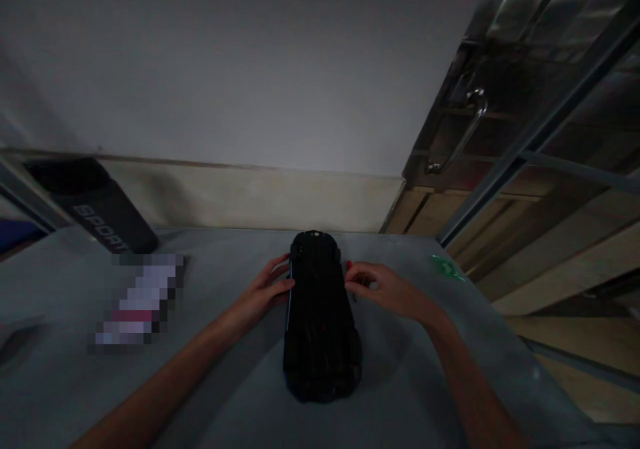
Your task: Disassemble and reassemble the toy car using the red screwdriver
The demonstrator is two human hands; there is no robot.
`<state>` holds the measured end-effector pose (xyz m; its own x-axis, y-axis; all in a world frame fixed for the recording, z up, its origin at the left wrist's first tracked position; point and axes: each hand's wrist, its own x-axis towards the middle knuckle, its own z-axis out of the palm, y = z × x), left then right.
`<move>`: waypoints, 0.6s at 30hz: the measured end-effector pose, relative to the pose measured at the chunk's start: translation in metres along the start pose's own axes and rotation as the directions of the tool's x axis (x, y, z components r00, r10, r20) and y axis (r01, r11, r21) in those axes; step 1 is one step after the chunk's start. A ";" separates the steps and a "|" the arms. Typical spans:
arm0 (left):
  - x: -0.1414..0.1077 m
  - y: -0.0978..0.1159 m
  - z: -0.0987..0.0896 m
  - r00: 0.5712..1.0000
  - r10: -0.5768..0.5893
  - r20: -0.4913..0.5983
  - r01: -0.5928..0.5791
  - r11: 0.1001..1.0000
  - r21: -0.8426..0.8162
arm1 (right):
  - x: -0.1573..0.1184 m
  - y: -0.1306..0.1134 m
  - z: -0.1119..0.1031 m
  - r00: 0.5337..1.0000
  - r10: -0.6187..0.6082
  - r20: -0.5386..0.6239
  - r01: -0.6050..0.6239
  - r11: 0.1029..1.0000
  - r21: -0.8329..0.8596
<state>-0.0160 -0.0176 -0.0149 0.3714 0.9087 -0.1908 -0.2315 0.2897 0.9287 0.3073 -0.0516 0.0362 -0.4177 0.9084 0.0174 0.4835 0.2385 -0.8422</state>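
A black toy car [320,295] lies upside down on the grey table, its dark underside facing up. Against its left edge is my left hand [267,282], fingers and thumb closed on the side of the body. My right hand [375,285] is beside the car's right edge, thumb and forefinger pinched together. A small red end [349,264] shows past these fingertips and a thin dark shaft shows below them; together they look like a slim tool, partly hidden by the hand.
On the left, a dark bottle marked SPORT [103,209] stands by the wall, with a blurred-out phone-like item [143,299] in front. A crumpled green wrapper [447,267] lies near the table's right edge. Beyond are a metal frame [500,175] and a door handle [467,132].
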 end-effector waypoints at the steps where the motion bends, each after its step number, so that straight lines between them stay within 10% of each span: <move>1: 0.000 0.000 0.000 1.000 -0.001 0.003 0.001 1.000 0.001 | 0.001 0.001 0.001 1.000 -0.003 -0.003 0.003 1.000 0.004; 18: -0.003 0.004 0.002 1.000 -0.010 0.005 0.010 1.000 0.018 | 0.009 0.012 0.009 0.995 0.035 0.093 -0.055 0.975 0.217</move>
<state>-0.0165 -0.0201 -0.0104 0.3784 0.9042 -0.1981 -0.2116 0.2929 0.9324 0.3021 -0.0437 0.0211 -0.4702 0.8803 -0.0627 0.3272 0.1080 -0.9388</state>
